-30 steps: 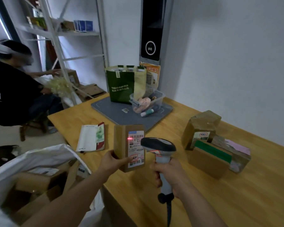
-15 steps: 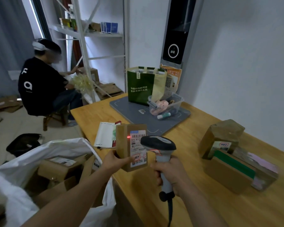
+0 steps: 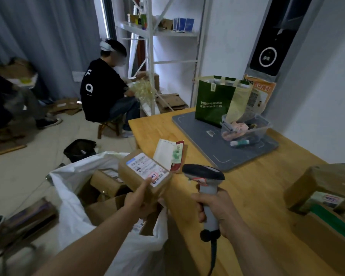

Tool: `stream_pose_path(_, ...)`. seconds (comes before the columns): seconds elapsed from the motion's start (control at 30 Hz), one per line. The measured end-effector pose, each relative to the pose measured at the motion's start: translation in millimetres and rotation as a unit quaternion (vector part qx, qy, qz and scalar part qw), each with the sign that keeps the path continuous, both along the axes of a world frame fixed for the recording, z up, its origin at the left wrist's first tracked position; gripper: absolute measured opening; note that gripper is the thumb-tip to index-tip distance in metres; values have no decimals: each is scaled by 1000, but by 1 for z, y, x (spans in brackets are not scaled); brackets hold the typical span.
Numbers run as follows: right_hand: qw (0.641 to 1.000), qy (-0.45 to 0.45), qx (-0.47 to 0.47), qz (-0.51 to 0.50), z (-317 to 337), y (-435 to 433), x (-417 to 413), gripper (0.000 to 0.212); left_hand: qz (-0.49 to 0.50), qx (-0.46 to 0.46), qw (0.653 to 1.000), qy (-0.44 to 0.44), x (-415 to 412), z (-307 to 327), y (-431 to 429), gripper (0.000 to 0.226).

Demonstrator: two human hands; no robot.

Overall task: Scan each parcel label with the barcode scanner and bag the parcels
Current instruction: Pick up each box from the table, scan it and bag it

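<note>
Parcel (image 3: pixel 141 173) above bag (image 3: pixel 72 206), table (image 3: pixel 247 188) alongside

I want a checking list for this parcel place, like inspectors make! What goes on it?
Surface: wooden table, partly bare.
Job's things: labelled parcel held above the white sack with boxes inside; more parcels at the table's right.
Clutter: green bag, clear tub, grey mat, booklet.
Hands: left hand holds the parcel; right hand grips the barcode scanner.
Cables: scanner cord hangs below the handle.
Surroundings: seated person beside a white shelf; cardboard on the floor.
</note>
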State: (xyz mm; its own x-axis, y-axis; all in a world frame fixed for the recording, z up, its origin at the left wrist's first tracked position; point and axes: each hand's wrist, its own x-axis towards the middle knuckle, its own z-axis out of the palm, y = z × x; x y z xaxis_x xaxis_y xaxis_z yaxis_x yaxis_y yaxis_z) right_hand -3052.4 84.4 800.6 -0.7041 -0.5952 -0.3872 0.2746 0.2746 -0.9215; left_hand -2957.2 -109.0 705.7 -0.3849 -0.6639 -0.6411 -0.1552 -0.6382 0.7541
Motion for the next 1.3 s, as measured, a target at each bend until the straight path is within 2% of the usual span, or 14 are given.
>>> stream_pose_path(0.1,1000,-18,1,8,-5,-9,3,22,95,26,995,4,20,-4,-26,75)
stream_pose_path(0.2,999,-31,7,9,-11,-11,2,20,129,8,992,3,28,-5,-48,83)
stream_pose_path(0.4,996,-61,-5,-62,-20,21,-14,9,-29,-99,993,-60,-31,0,-15,65)
stream_pose_path(0.47,992,-67,-11,-104,-21,44,-23,9,-118,-162,977,-70,-64,0,16,64)
stream_pose_path(0.53,986,-68,-7,-152,-22,74,-33,10,-218,-243,943,-70,-98,1,56,71)
stream_pose_path(0.6,977,-71,-1,-199,-23,102,-42,11,-307,-324,892,-66,-129,4,97,72)
stream_pose_path(0.67,963,-70,0,-261,-24,138,-52,16,-402,-400,822,-50,-163,9,145,73)
stream_pose_path(0.77,941,-81,-21,-329,-22,186,-62,26,-522,-510,684,-11,-206,15,212,75)
stream_pose_path(0.83,927,-88,-40,-362,-22,215,-66,25,-575,-572,585,19,-235,20,252,80)
stream_pose_path(0.9,912,-95,-54,-395,-23,241,-71,18,-625,-598,500,42,-265,19,289,96)
stream_pose_path(1.0,896,-92,-61,-431,-26,269,-74,10,-687,-629,363,-1,-302,14,329,112)
stream_pose_path(1.13,883,-71,-40,-463,-31,295,-76,21,-705,-670,214,-92,-321,10,349,98)
stream_pose_path(1.2,873,-77,-42,-479,-36,306,-76,17,-699,-687,173,-96,-319,6,348,92)
stream_pose_path(1.3,858,-97,-64,-501,-42,316,-72,11,-690,-703,156,-75,-306,9,339,82)
